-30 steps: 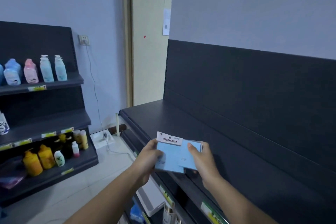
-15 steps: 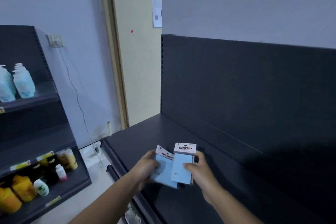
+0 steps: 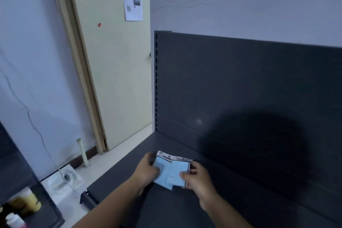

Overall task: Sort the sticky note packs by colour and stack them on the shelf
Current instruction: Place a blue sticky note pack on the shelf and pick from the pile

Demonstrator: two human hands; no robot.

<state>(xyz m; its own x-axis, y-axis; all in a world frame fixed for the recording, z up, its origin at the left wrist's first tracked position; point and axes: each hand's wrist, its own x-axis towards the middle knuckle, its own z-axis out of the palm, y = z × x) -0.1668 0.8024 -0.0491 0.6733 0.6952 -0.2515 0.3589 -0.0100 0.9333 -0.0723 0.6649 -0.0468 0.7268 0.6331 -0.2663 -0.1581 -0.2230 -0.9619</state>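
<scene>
Cream door (image 3: pixel 114 72) shut, in a beige frame (image 3: pixel 81 72). White printed notice (image 3: pixel 132 1) taped high on the door, small red sticker (image 3: pixel 99 24) lower left of it. Grey wall (image 3: pixel 240 2) with a thin crack (image 3: pixel 185 5). Thin cable (image 3: pixel 27 111) runs down the left wall to the floor. Cream pipe stub (image 3: pixel 83 153) upright near the skirting, white floor drain (image 3: pixel 67 177) just beside it. Pale tiled floor (image 3: pixel 118 152). Dark side rack (image 3: pixel 16 170) at the lower left holds a yellow bottle (image 3: pixel 30 201) and a blurred white bottle (image 3: pixel 13 221).
</scene>
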